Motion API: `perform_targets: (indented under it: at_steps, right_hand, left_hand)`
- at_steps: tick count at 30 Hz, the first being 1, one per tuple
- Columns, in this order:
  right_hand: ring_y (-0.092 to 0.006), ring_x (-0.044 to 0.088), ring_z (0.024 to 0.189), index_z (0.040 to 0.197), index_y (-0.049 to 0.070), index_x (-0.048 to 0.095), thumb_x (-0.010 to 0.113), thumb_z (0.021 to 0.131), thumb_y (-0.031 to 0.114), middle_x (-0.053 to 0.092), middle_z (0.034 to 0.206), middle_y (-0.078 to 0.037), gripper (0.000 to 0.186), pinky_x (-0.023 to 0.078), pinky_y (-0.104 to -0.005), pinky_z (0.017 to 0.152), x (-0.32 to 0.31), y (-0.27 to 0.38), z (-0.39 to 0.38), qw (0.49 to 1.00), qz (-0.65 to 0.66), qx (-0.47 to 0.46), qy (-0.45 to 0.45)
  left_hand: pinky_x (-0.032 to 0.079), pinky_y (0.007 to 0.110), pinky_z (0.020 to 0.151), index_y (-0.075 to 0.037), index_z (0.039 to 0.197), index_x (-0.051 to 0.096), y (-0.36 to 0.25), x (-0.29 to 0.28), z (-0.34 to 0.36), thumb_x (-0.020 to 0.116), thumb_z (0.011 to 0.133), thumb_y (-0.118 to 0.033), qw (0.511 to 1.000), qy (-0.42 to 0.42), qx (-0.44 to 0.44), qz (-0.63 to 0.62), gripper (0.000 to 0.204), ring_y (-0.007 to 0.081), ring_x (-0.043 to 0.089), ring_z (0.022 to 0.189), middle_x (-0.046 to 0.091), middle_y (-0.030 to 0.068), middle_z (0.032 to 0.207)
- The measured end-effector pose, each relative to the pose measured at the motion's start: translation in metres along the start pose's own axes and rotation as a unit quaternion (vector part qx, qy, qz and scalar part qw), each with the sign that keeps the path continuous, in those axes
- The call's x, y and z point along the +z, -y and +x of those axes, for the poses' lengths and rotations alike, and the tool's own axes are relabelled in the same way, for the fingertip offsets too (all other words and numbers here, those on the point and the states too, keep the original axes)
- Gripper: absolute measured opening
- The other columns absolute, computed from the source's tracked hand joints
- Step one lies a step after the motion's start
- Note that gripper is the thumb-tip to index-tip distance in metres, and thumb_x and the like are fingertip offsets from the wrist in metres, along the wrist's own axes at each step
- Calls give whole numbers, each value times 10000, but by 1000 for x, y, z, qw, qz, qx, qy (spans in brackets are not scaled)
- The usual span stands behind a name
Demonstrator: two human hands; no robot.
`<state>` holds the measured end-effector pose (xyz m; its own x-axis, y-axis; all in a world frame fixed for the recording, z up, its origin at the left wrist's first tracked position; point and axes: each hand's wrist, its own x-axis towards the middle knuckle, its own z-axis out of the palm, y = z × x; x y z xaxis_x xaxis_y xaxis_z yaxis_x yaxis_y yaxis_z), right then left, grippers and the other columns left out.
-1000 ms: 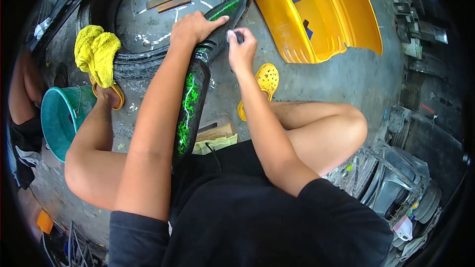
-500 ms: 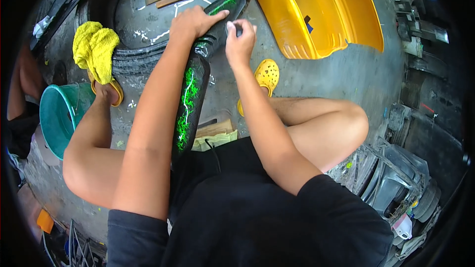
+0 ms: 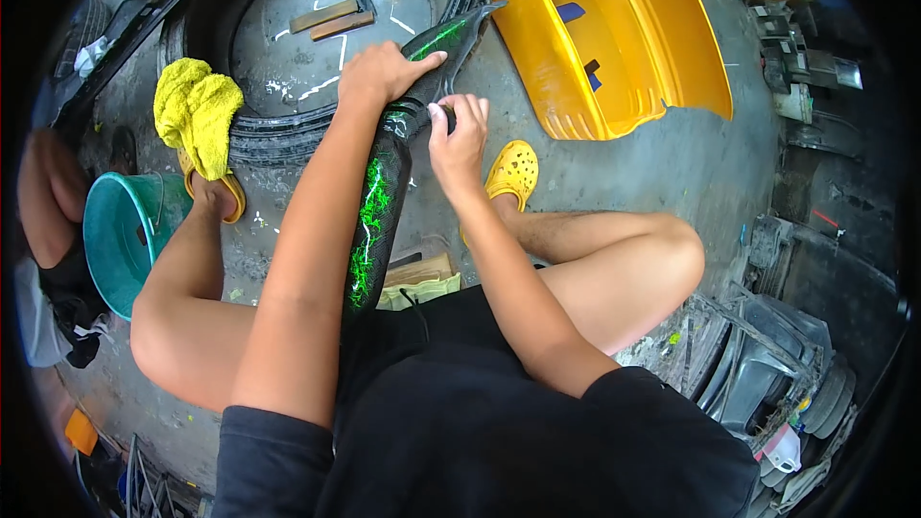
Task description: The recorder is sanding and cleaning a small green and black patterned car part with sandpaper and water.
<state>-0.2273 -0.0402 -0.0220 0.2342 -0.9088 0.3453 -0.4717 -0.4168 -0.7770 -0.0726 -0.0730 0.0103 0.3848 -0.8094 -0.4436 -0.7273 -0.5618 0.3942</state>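
A long, curved black panel with a bright green pattern slants from my lap up to a pointed, greyish tip near the yellow shell. My left hand lies over its upper part, thumb stretched along the green surface and the other fingers curled out of sight. Close by the panel's right edge is my right hand, closed with thumb and forefinger pinched together. A dark bit shows at that pinch, too small to name.
A large tyre lies ahead, with two wooden blocks inside its ring. A yellow towel hangs over its left edge. A teal bucket stands left; a yellow plastic shell lies ahead right. Another person's leg shows at far left.
The whole view has shifted slightly. My right hand has come a little down and toward me along the panel's edge, still pinched. My left hand keeps its place on the panel.
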Motion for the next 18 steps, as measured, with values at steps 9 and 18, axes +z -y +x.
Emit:
perform_targets:
  at_steps: [9,18]
  right_hand:
    - [-358,536,889,826,12,609,653,820,96,619,869,-161,95,426,-420,830,0,-8,5,999,-14,33,9]
    - [-365,531,901,817,3,601,659,795,61,617,865,-165,85,419,-445,827,2,-26,24,995,-10,100,-7]
  left_hand:
    - [485,461,937,23,1103,676,1,-2,0,523,685,-839,1000,1,7,-7,970,391,624,1085,645,258,1149]
    - [481,467,942,31,1082,684,-6,-6,1,512,698,-837,1000,10,16,-8,964,392,626,1081,650,270,1126]
